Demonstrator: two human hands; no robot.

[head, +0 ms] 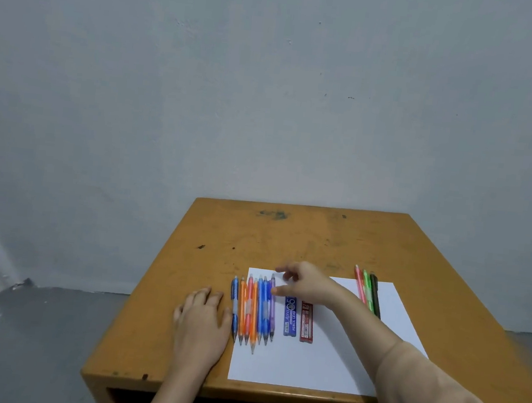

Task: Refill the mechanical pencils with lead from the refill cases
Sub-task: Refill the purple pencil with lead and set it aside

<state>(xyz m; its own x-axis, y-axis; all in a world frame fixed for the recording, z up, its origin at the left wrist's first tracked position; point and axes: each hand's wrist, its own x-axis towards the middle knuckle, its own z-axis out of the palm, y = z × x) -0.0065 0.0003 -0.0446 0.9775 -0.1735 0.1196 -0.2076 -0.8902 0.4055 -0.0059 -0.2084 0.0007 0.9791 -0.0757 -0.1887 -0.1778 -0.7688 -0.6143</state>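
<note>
So far: nothing picked up; cases (291, 317) untouched.
Left hand (202, 322): flat on table (287, 236), empty.
Right hand (305, 286): fingers spread over pencils (255, 308), holding nothing.
Remaining: likely all refilling.

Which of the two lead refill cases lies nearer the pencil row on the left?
The blue refill case, just right of the purple pencil; the red refill case lies beyond it, further right.

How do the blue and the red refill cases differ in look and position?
The blue refill case shows large white lettering; the red refill case has small print. The blue one lies nearer the pencils, the red one further right. Both lie flat on the white paper.
</note>
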